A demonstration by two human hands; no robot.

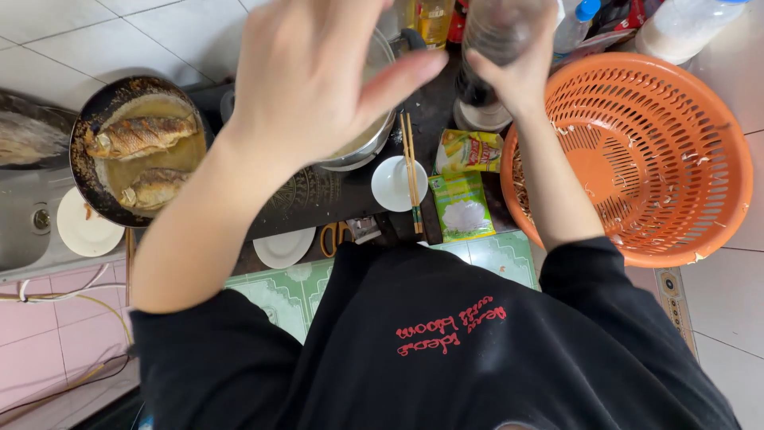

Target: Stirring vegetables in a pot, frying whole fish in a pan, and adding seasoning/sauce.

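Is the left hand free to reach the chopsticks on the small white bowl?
Probably yes. The left hand hangs open above the pot, holding nothing, and the chopsticks lie uncovered across the small white bowl just beside it.

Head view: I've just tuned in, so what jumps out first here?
The big orange basket on the right, bits of shredded food stuck to its mesh. At left, a dark frying pan holds two browned fish in oil. In the middle, the left hand is raised with fingers spread above a metal pot, while the right hand grips a clear bottle.
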